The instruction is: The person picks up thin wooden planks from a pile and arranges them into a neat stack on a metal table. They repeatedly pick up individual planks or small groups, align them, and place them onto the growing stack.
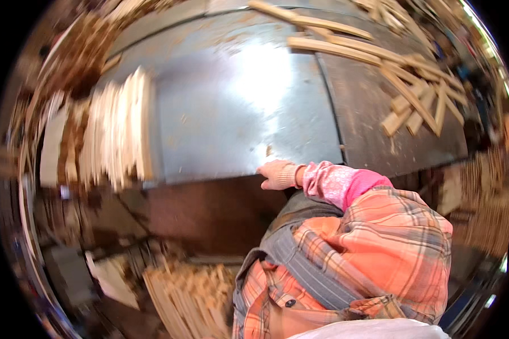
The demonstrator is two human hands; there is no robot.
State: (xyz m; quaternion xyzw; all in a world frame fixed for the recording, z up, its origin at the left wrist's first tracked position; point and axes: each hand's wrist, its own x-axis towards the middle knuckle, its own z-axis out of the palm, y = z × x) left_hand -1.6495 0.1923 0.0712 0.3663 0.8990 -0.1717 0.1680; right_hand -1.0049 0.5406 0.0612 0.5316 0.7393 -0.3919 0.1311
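My right hand (278, 174), in a pink patterned sleeve, is at the near edge of a grey metal tabletop (209, 113). Its fingers point left over the edge, and the thumb is apart from them on the near side. I see nothing held in it, though motion blurs the fingertips. Just beyond the fingers is a small brown wood chip (269, 150). My left hand does not appear. To the left, a row of pale thin wooden boards (121, 127) stands packed together on the tabletop.
Loose wooden strips (418, 107) lie crisscrossed on the dark right-hand table section (373, 135). More pale strips (192, 296) are stacked below at the lower left. Stacked wood (483, 198) fills the right side. A seam (329, 90) divides the table surface.
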